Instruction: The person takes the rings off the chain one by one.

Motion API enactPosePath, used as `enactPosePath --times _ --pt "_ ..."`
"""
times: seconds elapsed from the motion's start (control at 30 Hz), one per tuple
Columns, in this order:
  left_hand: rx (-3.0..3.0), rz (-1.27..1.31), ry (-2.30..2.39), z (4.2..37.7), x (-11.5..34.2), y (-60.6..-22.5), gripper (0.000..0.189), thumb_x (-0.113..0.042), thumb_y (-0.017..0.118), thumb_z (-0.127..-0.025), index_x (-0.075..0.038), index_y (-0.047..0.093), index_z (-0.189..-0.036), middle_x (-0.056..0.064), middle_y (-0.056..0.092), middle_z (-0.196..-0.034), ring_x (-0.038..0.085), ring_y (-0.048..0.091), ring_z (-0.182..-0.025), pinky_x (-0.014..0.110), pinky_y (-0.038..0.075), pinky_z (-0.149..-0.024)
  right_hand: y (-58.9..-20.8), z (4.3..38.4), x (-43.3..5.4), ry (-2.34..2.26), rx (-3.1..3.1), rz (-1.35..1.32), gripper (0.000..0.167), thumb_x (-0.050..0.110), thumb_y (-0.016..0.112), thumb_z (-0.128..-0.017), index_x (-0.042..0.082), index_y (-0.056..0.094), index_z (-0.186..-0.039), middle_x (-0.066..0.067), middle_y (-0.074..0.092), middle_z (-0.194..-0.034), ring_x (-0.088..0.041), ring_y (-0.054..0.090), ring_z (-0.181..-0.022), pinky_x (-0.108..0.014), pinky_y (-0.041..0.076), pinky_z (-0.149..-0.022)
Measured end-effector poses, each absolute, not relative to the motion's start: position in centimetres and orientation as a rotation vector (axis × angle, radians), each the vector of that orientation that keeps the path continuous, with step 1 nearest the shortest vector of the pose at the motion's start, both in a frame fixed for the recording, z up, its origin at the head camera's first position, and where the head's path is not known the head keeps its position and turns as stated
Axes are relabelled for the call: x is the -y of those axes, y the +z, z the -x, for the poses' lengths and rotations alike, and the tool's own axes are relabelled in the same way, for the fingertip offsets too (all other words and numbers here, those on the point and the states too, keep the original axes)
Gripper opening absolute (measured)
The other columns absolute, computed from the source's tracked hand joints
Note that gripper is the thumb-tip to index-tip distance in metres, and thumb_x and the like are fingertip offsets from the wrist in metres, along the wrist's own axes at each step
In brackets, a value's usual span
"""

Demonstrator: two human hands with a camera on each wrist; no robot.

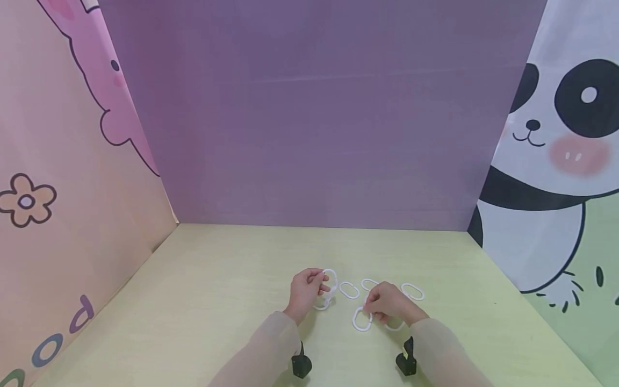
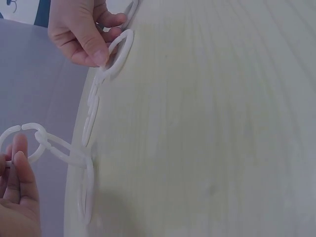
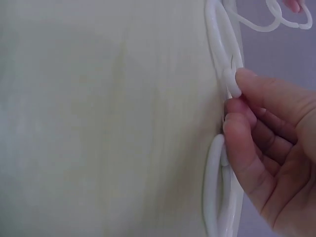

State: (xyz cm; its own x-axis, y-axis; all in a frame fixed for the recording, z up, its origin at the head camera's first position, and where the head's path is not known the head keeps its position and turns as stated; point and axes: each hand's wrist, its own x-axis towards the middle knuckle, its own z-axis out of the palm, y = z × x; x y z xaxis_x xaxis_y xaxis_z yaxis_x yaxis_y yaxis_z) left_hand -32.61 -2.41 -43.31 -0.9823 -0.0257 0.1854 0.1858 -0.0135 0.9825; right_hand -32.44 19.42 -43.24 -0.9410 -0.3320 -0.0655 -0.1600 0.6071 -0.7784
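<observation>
My left hand (image 1: 304, 290) pinches a white oval link (image 1: 336, 278) above the table. More white links (image 2: 61, 154) are joined to it in a short chain, and the lowest (image 2: 90, 197) reaches down to the tabletop. To the right, my right hand (image 1: 389, 301) is low over the table, thumb and fingertips closed on the end of a white link (image 1: 354, 318). In the right wrist view that hand (image 3: 276, 128) covers part of the pinched link (image 3: 229, 84). Another white link (image 3: 212, 182) lies just beside its fingers.
Several loose white links lie around the right hand, among them one between the hands (image 1: 340, 289) and one at the far right (image 1: 411, 285). The pale wooden table (image 1: 232, 258) ends at a purple back panel (image 1: 314, 134), with printed panels at both sides.
</observation>
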Motion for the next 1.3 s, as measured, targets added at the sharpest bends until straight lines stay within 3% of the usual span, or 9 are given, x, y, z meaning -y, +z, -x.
enactPosePath --times 0.37,0.83,1.3 --pt "2.098 0.176 -2.118 32.4 2.3 -43.1 0.016 -0.002 0.054 -0.092 0.008 0.060 -0.102 0.016 0.066 -0.089 0.018 0.064 -0.066 0.024 0.051 -0.059 -43.0 32.3 -19.3 -1.219 -2.668 0.413 0.013 0.000 0.071 -0.077 0.001 0.060 -0.070 -0.003 0.054 -0.055 -0.011 0.049 -0.046 -0.027 0.049 -0.045" --pt "2.088 0.170 -2.148 32.5 2.3 -43.3 0.015 0.000 0.053 -0.092 0.009 0.060 -0.102 0.018 0.065 -0.089 0.012 0.062 -0.062 0.020 0.049 -0.057 -42.2 32.7 -19.0 -1.256 -2.664 0.435 0.012 0.004 0.068 -0.081 0.003 0.061 -0.071 0.000 0.050 -0.053 -0.010 0.046 -0.043 -0.023 0.043 -0.044" --pt "2.114 0.171 -2.162 32.5 2.2 -43.2 0.017 -0.003 0.055 -0.091 0.008 0.062 -0.103 0.018 0.066 -0.090 0.010 0.060 -0.058 0.017 0.047 -0.054 -40.1 33.7 -17.5 -1.386 -2.669 0.505 0.013 0.008 0.063 -0.087 -0.005 0.063 -0.085 -0.013 0.059 -0.071 -0.014 0.052 -0.052 -0.030 0.050 -0.048"
